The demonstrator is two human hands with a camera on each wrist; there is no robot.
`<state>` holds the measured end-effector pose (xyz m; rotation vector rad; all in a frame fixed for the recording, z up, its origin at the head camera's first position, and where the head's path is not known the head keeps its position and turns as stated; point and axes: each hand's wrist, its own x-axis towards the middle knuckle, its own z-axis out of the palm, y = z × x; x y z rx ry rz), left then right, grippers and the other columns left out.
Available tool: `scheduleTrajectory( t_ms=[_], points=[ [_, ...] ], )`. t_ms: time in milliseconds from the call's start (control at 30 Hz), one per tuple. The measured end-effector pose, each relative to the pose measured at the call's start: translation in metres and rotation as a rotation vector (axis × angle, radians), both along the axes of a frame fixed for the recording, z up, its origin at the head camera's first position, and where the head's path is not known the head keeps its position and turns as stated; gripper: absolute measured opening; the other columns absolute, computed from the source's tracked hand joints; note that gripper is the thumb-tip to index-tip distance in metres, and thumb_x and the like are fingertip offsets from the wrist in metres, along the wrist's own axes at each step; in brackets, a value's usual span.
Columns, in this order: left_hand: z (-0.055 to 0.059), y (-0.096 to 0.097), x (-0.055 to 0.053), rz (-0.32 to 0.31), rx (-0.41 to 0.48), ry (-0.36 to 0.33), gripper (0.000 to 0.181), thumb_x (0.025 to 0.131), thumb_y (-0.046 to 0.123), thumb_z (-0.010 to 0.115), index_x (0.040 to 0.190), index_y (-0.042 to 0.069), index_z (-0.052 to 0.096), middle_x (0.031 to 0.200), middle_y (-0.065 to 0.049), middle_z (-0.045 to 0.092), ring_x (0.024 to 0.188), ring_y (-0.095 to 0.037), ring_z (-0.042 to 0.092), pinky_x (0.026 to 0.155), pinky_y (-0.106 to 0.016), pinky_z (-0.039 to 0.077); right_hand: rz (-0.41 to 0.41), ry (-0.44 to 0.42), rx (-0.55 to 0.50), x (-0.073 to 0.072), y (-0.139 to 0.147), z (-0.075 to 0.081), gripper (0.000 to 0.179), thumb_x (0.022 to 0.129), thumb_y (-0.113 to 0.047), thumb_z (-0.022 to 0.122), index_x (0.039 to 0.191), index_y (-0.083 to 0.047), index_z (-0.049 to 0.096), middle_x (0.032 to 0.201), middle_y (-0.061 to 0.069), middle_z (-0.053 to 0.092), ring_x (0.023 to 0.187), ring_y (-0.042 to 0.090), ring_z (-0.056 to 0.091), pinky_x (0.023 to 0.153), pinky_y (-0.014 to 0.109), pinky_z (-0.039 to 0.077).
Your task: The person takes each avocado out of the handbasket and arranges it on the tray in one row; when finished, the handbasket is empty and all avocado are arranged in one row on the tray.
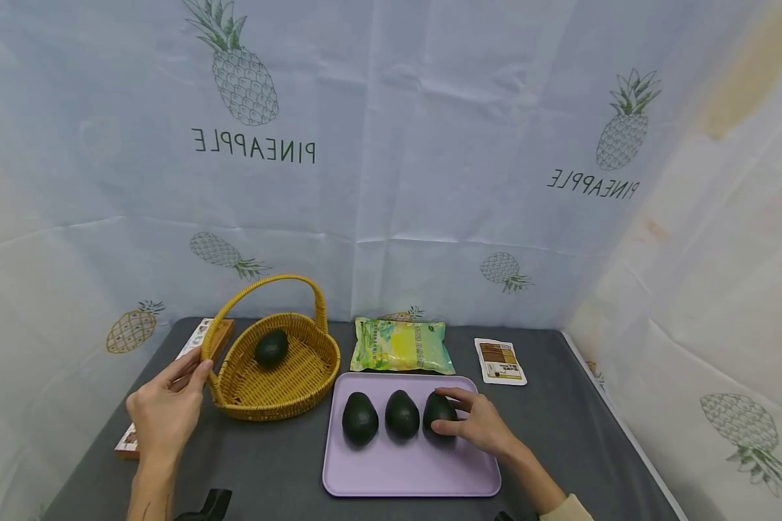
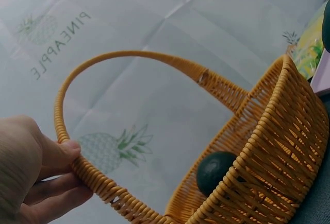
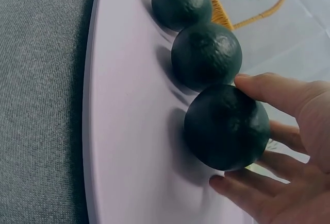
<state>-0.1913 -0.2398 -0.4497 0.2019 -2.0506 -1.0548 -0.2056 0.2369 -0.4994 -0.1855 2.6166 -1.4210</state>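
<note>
My left hand (image 1: 166, 412) pinches the side of the tall handle (image 2: 98, 183) of a yellow woven basket (image 1: 276, 412). One dark green avocado (image 1: 271, 349) lies inside that basket. On a light purple tray (image 1: 410, 474) sit three more avocados in a row. My right hand (image 1: 482, 425) has its thumb and fingers curved round the rightmost avocado (image 3: 227, 128), which still rests on the tray. Beside it are the middle avocado (image 1: 402, 414) and the left avocado (image 1: 360, 418).
Behind the tray lies a green and yellow packet (image 1: 400, 346). A small white and brown pouch (image 1: 500, 362) is at the back right. A flat box (image 1: 218, 336) lies left of the basket, partly hidden. A pineapple-print curtain (image 1: 430, 181) hangs behind the dark grey table (image 1: 267, 463).
</note>
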Motion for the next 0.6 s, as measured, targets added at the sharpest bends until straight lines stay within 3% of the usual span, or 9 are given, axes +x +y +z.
scheduleTrajectory(
  t_ms=[233,600],
  points=[
    [-0.0003,0.0,0.0002,0.005,0.0,-0.007,0.033,0.089,0.003,0.083,0.121,-0.001,0.077,0.105,-0.027,0.077,0.075,0.036,0.045,0.063,0.005,0.04,-0.037,0.028,0.009,-0.0026,-0.0031,-0.0026,0.06,0.08,-0.026,0.091,0.136,-0.013,0.071,0.141,0.018,0.064,0.125,0.042,0.066,0.092,0.042,0.057],
    [-0.0008,-0.0008,-0.0002,0.001,0.009,-0.019,0.033,0.09,0.004,0.083,0.122,0.0,0.077,0.107,-0.026,0.077,0.076,0.036,0.046,0.063,0.005,0.04,-0.018,0.037,-0.007,-0.0039,-0.0055,-0.0008,0.068,0.08,-0.024,0.091,0.141,-0.006,0.066,0.143,0.019,0.063,0.126,0.043,0.065,0.098,0.049,0.057]
  ],
)
